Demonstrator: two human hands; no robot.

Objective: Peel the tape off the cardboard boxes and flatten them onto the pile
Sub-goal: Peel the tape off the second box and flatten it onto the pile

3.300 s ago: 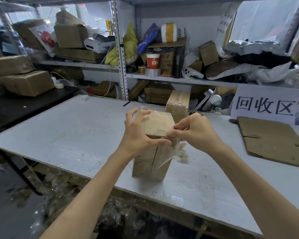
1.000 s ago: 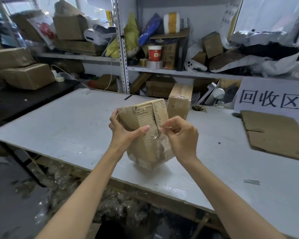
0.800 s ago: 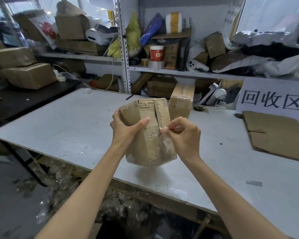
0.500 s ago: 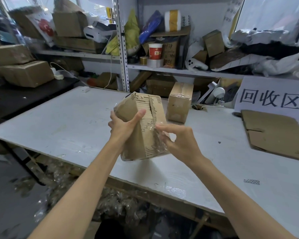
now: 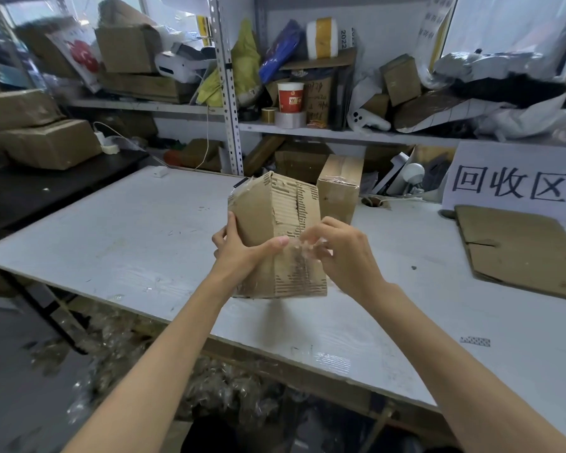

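Cardboard box (image 5: 268, 223) gripped by left hand (image 5: 239, 253), clear tape (image 5: 303, 253) pinched by right hand (image 5: 343, 253).

Box is held tilted over the white table (image 5: 128, 230), centre-front, torn corrugated face toward the cam. L thumb is laid across that face, fingers wrapped round the left edge. Crumpled tape at the box's mid-right is nipped by curled R fingertips – blurred there, prob. thumb and forefinger. A second taped box (image 5: 339, 188) is stood just behind; flattened cardboard (image 5: 517, 246) is laid far right.
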